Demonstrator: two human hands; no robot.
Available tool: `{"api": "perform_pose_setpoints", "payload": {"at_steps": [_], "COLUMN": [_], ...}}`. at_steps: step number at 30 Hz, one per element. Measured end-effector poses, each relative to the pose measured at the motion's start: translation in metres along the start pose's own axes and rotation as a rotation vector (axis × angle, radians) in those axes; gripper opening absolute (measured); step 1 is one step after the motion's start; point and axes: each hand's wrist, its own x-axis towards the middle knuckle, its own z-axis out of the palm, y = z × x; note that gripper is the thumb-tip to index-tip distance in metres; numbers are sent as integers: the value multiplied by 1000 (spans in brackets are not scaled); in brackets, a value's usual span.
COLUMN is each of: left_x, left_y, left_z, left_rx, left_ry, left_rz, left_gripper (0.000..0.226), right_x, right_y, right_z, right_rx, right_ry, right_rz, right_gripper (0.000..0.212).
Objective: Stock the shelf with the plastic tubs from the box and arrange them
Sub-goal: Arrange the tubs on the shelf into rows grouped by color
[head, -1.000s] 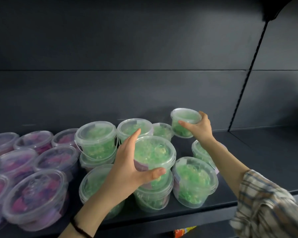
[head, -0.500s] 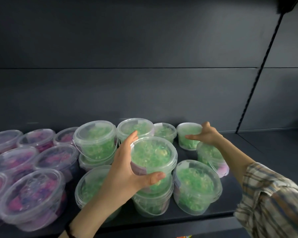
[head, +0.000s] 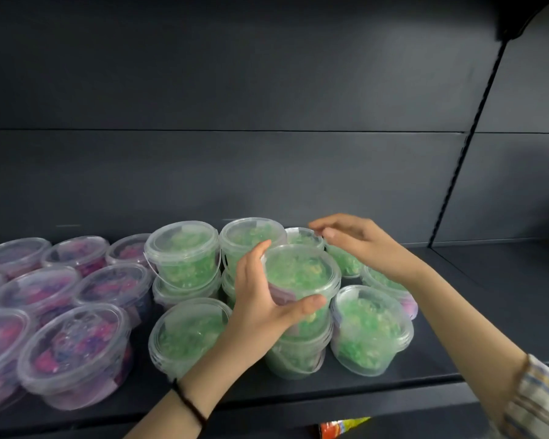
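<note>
One clear round plastic tub of green filling [head: 344,264] now stands released behind-right of the stacked green-filled tub [head: 301,274], right hand [head: 362,245] off it, fingers apart, left hand [head: 267,299] still clasping that stacked tub, so straightening likely follows.

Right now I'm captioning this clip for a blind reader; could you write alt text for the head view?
A person's left hand grips the top green tub of a two-high stack on a dark shelf, while the right hand hovers open over the back green tubs. Pink tubs fill the shelf's left side.
</note>
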Motion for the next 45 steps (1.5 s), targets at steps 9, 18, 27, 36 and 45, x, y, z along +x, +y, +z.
{"api": "perform_pose_setpoints", "payload": {"at_steps": [9, 18, 27, 36, 45], "left_x": [30, 42, 44, 49, 11], "left_y": [1, -27, -32, -29, -11], "left_z": [14, -33, -20, -33, -41], "left_rx": [412, 534, 770, 519, 229], "left_ry": [-62, 220, 240, 112, 141], "left_rz": [143, 17, 145, 167, 183], "left_gripper": [122, 102, 73, 57, 55], "right_x": [-21, -36, -21, 4, 12], "right_y": [6, 24, 25, 38, 42], "right_z": [-1, 20, 19, 22, 24], "right_rx": [-235, -188, -291, -318, -375], "right_ry": [-66, 125, 284, 387, 400], "right_rz": [1, 2, 88, 145, 158], "right_gripper": [56, 62, 47, 53, 56]}}
